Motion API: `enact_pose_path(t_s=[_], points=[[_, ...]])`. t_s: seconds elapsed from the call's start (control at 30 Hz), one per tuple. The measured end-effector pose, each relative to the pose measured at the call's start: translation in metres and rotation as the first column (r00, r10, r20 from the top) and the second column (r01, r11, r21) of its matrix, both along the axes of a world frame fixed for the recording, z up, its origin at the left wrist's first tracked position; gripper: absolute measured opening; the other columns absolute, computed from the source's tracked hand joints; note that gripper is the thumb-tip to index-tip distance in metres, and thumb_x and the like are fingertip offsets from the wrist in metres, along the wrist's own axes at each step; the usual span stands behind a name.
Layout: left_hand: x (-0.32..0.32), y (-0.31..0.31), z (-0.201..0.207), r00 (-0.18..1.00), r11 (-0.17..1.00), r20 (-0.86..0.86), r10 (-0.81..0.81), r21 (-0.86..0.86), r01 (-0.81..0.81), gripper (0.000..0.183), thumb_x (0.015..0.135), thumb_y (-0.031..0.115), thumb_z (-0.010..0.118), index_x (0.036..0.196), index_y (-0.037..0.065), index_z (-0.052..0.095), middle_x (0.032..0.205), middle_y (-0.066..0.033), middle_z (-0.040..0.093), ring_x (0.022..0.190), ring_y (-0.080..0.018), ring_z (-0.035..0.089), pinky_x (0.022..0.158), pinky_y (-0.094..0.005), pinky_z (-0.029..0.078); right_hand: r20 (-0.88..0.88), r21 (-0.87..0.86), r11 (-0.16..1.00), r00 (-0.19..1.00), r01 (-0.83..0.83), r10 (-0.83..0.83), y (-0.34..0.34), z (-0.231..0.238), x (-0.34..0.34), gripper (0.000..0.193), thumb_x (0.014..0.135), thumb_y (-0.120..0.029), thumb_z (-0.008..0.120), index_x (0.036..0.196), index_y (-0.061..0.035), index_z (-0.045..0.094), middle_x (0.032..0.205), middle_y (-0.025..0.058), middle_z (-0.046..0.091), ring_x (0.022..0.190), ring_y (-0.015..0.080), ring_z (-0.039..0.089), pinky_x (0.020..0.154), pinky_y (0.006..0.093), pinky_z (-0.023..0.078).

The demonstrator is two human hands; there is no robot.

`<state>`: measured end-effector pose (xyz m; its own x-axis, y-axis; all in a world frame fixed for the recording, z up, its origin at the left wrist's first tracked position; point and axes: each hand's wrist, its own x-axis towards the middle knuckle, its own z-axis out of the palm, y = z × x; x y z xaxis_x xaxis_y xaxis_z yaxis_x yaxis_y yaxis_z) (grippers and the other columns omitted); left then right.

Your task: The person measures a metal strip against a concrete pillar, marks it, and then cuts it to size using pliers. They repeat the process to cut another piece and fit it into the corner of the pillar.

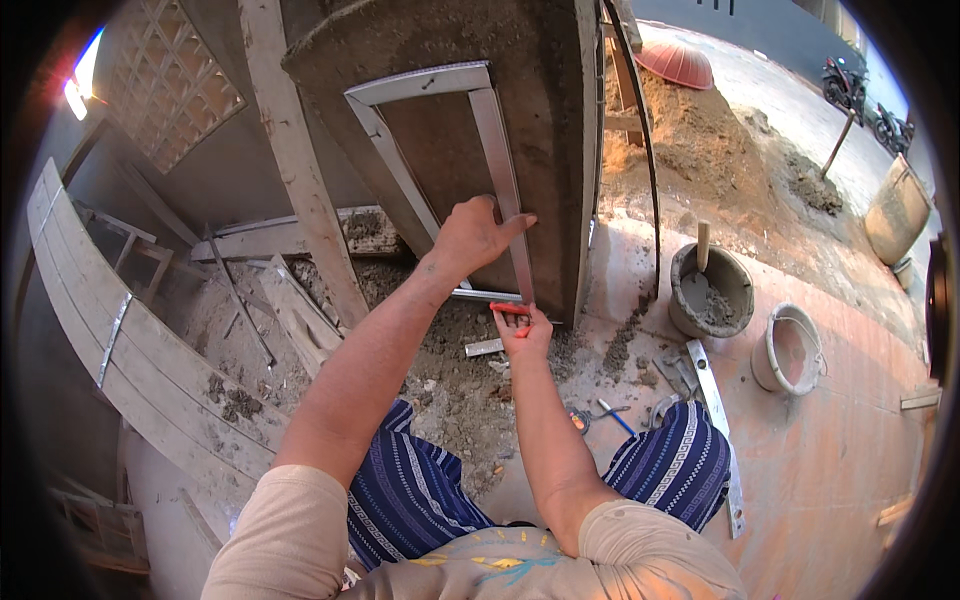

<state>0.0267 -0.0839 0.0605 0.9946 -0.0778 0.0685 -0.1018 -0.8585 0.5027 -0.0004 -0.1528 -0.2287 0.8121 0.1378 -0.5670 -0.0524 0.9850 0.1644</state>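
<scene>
A rectangular silvery metal frame (pixel 497 150) rests against the grey-brown plastered face of a pillar (pixel 545 130). My left hand (pixel 474 238) is closed over its right-hand strip, the thumb stretched across the metal and the other fingers partly hidden. Lower down, at the frame's bottom right corner, my right hand (pixel 527 330) is closed round a hand tool with red handles (pixel 513 308). The tool's working end cannot be made out against the frame. A short offcut of metal strip (pixel 484 347) lies on the mortar-strewn ground just left of my right hand.
A mortar bucket (pixel 741 318) with a wooden handle and a pale bucket (pixel 790 375) stand at right. A long level (pixel 712 410) and a blue-handled tool (pixel 618 418) lie by my knee. Planks (pixel 130 320) lean at left; a timber post (pixel 300 150) rises beside the pillar.
</scene>
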Motion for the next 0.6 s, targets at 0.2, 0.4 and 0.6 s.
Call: enact_pose_path(t_s=[0.2,0.4,0.6], points=[[-0.014,-0.006,0.021,0.999,1.000,0.045,0.016,0.013,-0.017,0.060,0.087,0.055,0.069,0.089,-0.004,0.073,0.082,-0.0260,0.073,0.090,-0.0436,0.073,0.082,-0.0487,0.057,-0.027,-0.008,1.000,1.000,-0.014,0.014,-0.003,0.001,0.002,0.021,0.106,-0.021,0.051,0.117,-0.0033,0.055,0.114,0.0137,0.061,0.112,0.0319,0.060,0.111,0.0697,0.042],[-0.005,0.000,-0.003,0.974,1.000,0.224,-0.015,0.002,0.015,0.054,0.088,0.048,0.069,0.087,-0.006,0.070,0.080,-0.0291,0.071,0.088,-0.0468,0.071,0.079,-0.0502,0.058,0.013,-0.042,0.999,1.000,-0.027,0.028,0.000,-0.008,0.002,0.022,0.106,-0.021,0.052,0.119,-0.0037,0.055,0.119,0.0123,0.060,0.113,0.0318,0.059,0.112,0.0695,0.041],[-0.004,0.000,-0.005,0.965,0.999,0.261,-0.028,0.030,0.021,0.055,0.088,0.047,0.069,0.085,-0.007,0.068,0.079,-0.0300,0.069,0.086,-0.0475,0.071,0.078,-0.0502,0.058,-0.030,-0.020,1.000,0.999,-0.018,0.018,-0.003,0.004,-0.002,0.019,0.106,-0.019,0.052,0.115,-0.0031,0.057,0.115,0.0126,0.059,0.119,0.0334,0.056,0.115,0.0705,0.037]])
